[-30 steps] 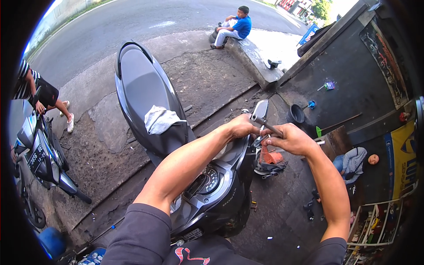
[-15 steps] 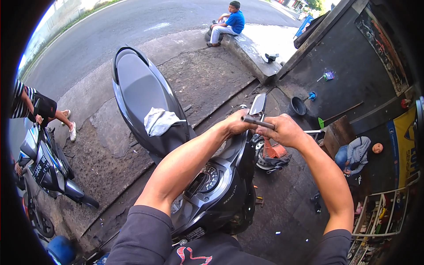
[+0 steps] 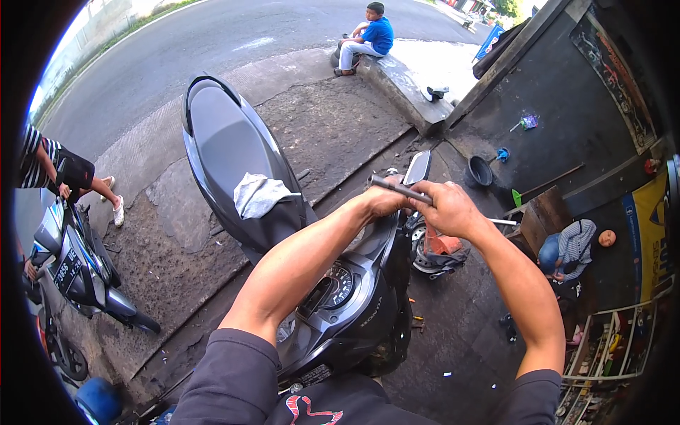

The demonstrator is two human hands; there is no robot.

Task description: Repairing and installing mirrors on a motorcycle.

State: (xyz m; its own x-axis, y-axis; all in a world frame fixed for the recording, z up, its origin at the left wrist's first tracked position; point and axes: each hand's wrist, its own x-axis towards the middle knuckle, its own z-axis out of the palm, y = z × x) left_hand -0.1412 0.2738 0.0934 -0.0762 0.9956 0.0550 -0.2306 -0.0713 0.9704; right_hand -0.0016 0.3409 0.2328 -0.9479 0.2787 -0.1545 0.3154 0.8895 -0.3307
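Over the front of a dark scooter (image 3: 368,312), both my arms reach out and my hands meet near its mirror (image 3: 417,168). My right hand (image 3: 452,209) is closed on a dark metal bar (image 3: 401,190) that slants across the tops of both hands. Under the bar's far-left end, my left hand (image 3: 386,203) is curled closed, and what its fingers hold is hidden. Past my right wrist a thin silver rod (image 3: 503,222) sticks out; whether it joins the bar I cannot tell. A light grey cloth (image 3: 259,195) lies on the scooter's seat (image 3: 227,134).
Another scooter (image 3: 85,269) stands at left beside a person in a striped shirt (image 3: 42,156). Someone in blue (image 3: 375,35) sits on a concrete ledge (image 3: 397,78). A black basin (image 3: 479,171), a seated person in a checked shirt (image 3: 574,244) and a cluttered rack (image 3: 609,347) are at right.
The metal bar has shifted left and slightly up, its end now past my left hand's knuckles. My right hand moved a little left, and the silver rod sits lower.
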